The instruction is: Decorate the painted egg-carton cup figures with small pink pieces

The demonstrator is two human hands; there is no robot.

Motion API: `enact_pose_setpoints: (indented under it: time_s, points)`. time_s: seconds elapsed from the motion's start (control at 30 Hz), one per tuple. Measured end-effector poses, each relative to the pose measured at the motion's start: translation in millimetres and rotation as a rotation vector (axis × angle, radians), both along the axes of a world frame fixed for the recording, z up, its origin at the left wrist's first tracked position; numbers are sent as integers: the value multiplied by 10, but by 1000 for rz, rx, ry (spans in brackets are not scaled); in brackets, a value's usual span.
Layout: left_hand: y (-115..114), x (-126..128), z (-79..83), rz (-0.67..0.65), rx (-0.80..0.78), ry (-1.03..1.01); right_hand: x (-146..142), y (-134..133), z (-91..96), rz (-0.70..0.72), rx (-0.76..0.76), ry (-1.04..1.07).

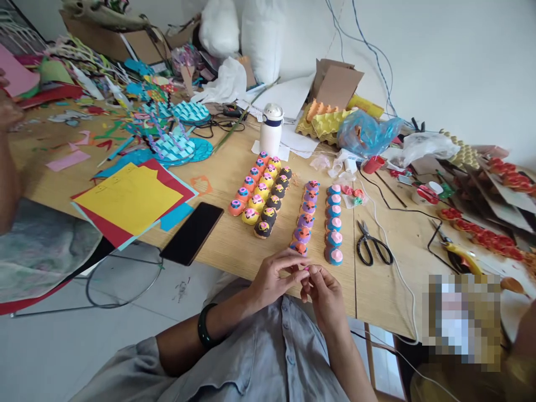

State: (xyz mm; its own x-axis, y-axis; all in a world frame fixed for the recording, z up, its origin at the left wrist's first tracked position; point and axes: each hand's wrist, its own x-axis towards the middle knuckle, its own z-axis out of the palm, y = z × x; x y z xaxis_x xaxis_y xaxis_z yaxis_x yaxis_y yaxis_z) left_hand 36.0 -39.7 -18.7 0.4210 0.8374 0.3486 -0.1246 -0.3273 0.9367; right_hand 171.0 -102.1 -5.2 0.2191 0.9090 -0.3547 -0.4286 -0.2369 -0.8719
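Note:
My left hand (276, 276) and my right hand (324, 293) meet just in front of my chest, at the near edge of the wooden table (226, 240). Both are closed in a pinch on a tiny pink piece (306, 269) held between their fingertips. A dark bracelet (204, 326) circles my left wrist. Right beyond my fingers stand rows of small painted craft cups: a purple and orange row (307, 215), a blue and pink row (334, 223), and orange, yellow and black rows (262, 192).
Black scissors (372, 244) lie right of the cups and a black phone (192, 233) lies left. Coloured paper sheets (129, 198), a white bottle (271, 129), egg trays (324, 120), a blue bag (364, 133), cables and paper scraps crowd the table. Other people sit at both sides.

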Motion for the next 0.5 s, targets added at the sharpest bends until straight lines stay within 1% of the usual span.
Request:
enact_pose_setpoints:
  time_s: [0.07,0.1,0.2,0.3,0.37,0.5]
  points:
    - [-5,7,-17,-24,-39,-13,2,0,7,-4,-11,25]
    - [-4,10,-24,-10,-29,-9,4,3,5,3,-15,30]
    - [18,18,-29,49,50,28,21,13,-13,30,-8,22]
    - [49,39,-23,46,93,50,53,16,-32,32,-1,33]
    - [61,56,-21,36,75,46,67,12,-39,26,-3,55]
    - [51,71,-13,9,-15,19,58,1,-44,20,10,59]
